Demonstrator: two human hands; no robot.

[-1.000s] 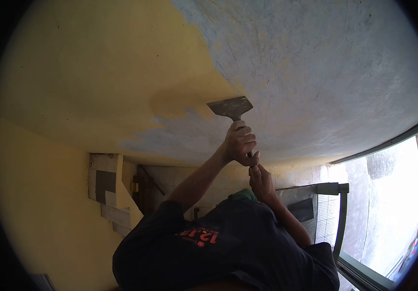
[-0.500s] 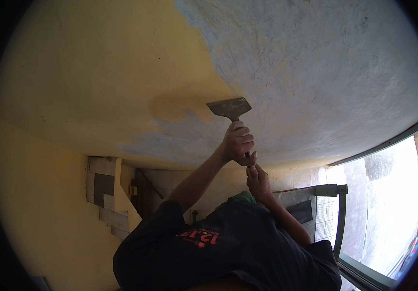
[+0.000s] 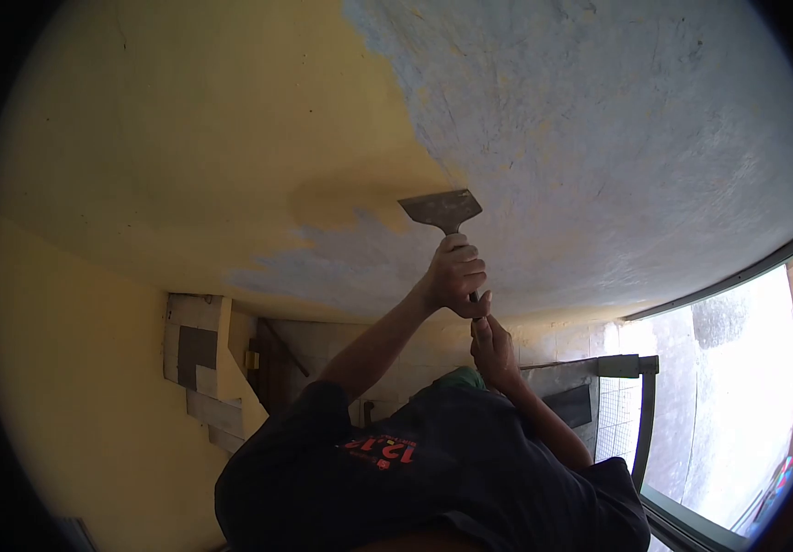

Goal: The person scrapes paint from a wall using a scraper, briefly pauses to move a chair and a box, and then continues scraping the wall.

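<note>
A wide metal scraper [image 3: 441, 210] has its blade at the wall, by the border between yellow paint [image 3: 231, 120] and a bare grey-blue area [image 3: 599, 138]. My left hand [image 3: 456, 276] is wrapped round the handle just below the blade. Lower down, my right hand [image 3: 493, 352] grips the handle's end, with its thumb along it. Both arms reach up from a dark shirt. A darker patch, perhaps shadow or damp, lies on the yellow paint left of the blade.
A stepped, tiled ledge [image 3: 199, 354] stands at the lower left. Right of my body are a metal frame [image 3: 647, 414] and a dark panel [image 3: 569, 405]. A bright window opening [image 3: 737, 396] fills the far right, and pale tiles [image 3: 544, 340] lie behind my hands.
The scraper and both hands appear slightly further right and lower, but the view has shifted a little too. Both hands keep their hold on the handle.
</note>
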